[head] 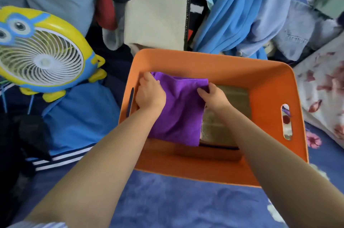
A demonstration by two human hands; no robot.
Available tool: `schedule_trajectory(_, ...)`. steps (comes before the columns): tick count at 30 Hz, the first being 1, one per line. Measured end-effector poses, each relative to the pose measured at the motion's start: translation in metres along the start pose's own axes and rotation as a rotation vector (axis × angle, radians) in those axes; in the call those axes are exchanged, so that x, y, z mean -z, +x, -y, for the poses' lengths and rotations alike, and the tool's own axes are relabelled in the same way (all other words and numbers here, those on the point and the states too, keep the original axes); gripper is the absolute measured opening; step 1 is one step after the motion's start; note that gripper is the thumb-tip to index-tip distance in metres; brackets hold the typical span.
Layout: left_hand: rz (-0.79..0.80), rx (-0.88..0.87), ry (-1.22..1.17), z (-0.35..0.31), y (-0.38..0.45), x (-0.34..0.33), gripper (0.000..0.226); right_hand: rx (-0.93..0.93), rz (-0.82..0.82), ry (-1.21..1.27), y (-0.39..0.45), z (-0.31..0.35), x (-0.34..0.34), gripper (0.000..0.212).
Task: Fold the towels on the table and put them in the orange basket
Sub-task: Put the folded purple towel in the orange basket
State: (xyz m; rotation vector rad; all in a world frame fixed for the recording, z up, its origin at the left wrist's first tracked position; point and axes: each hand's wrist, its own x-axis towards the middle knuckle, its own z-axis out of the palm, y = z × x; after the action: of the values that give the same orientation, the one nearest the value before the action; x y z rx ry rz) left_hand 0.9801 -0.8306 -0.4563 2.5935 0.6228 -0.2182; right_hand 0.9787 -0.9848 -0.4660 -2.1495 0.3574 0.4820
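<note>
Folded purple cloth towel [178, 110] inside the orange plastic basket [268, 86].
Left hand [149, 93] and right hand [214, 95] each grip its far corners.

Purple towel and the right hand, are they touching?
Touching. The head view shows the right hand pinching the purple towel at its right edge.

We count one basket [221, 63], one purple towel [178, 108], one olive towel [225, 114], one fan [42, 54], two hands [149, 95] [216, 95].

Fuzzy matt purple towel [178, 108] lies in a smooth matt orange basket [268, 86].
</note>
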Motion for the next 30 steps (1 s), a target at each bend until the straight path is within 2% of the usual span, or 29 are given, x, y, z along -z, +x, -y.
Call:
schedule_trajectory(5, -0.081, -0.06, 0.103, 0.01, 0.024, -0.047, 0.048, 0.036, -0.058, -0.454, 0.027, -0.021, -0.022, 0.041)
schedule_trajectory(8, -0.181, -0.306, 0.147, 0.023, 0.014, -0.062, 0.047, 0.292, -0.187, -0.563, 0.019, -0.029, -0.031, 0.04)
schedule_trajectory(10, -0.166, -0.506, 0.253, 0.029, 0.008, -0.067, 0.042, 0.415, -0.156, -0.639, 0.013, -0.035, -0.036, 0.045)
schedule_trajectory(11, -0.06, -0.561, 0.303, 0.03, 0.003, -0.068, 0.043, 0.471, -0.14, -0.692, 0.009, -0.039, -0.04, 0.048)
schedule_trajectory(12, 0.038, -0.588, 0.341, 0.033, 0.001, -0.071, 0.045, 0.468, -0.057, -0.716, 0.006, -0.041, -0.044, 0.053)
schedule_trajectory(13, 0.133, -0.565, 0.362, 0.036, 0.0, -0.074, 0.049, 0.453, -0.006, -0.736, 0.003, -0.045, -0.049, 0.057)
schedule_trajectory(15, 0.144, -0.515, 0.386, 0.042, 0.004, -0.078, 0.055, 0.376, 0.096, -0.768, 0.004, -0.052, -0.052, 0.058)
schedule_trajectory(18, 0.113, -0.47, 0.428, 0.049, 0.013, -0.083, 0.057, 0.345, 0.099, -0.84, 0.015, -0.054, -0.055, 0.062)
schedule_trajectory(25, 0.156, -0.427, 0.431, 0.05, 0.025, -0.094, 0.057, 0.294, 0.145, -0.893, 0.036, -0.054, -0.061, 0.065)
schedule_trajectory(30, 0.275, -0.407, 0.466, 0.044, 0.024, -0.083, 0.058, 0.267, 0.206, -0.928, 0.026, -0.046, -0.054, 0.069)
